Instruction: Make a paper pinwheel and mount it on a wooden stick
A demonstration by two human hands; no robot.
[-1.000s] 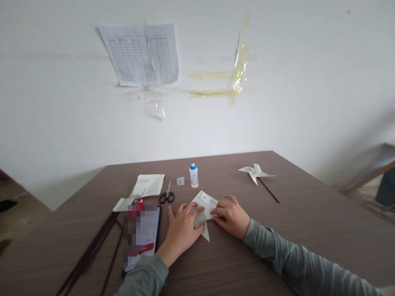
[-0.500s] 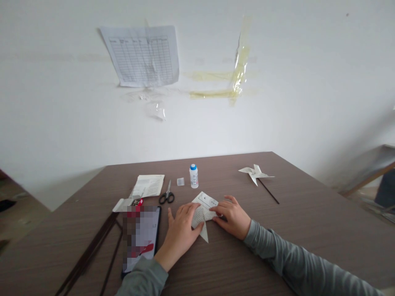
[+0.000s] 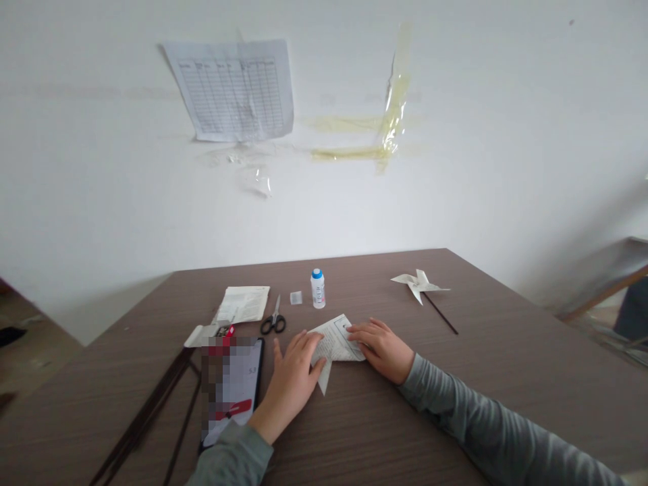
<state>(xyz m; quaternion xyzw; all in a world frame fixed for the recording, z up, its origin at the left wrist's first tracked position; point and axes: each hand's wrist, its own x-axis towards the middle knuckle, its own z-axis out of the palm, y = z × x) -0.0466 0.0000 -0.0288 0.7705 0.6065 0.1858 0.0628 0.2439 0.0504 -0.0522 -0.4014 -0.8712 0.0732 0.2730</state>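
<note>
A folded piece of printed paper (image 3: 334, 344) lies on the table, one pointed flap reaching toward me. My left hand (image 3: 296, 374) holds its left side, thumb near the flap and fingers on the upper left edge. At the right side, my right hand (image 3: 383, 349) has its fingers bent onto the paper, thumb tucked below them. Beyond the paper stands a white glue bottle (image 3: 318, 291) with a blue top, upright. Black-handled scissors (image 3: 274, 322) lie to the left of it. What the fingertips cover is hidden.
A paper pinwheel (image 3: 419, 287) on a dark stick lies at the back right. Left are a phone (image 3: 237, 385), a small red box (image 3: 223, 335), dark sticks (image 3: 144, 412), a paper stack (image 3: 246, 304) and a clear cap (image 3: 296, 298). A wall rises behind the table.
The folded paper has turned and its flap has shifted left. My left hand moved slightly left with it; my right fingers now lie higher on the paper's right side.
</note>
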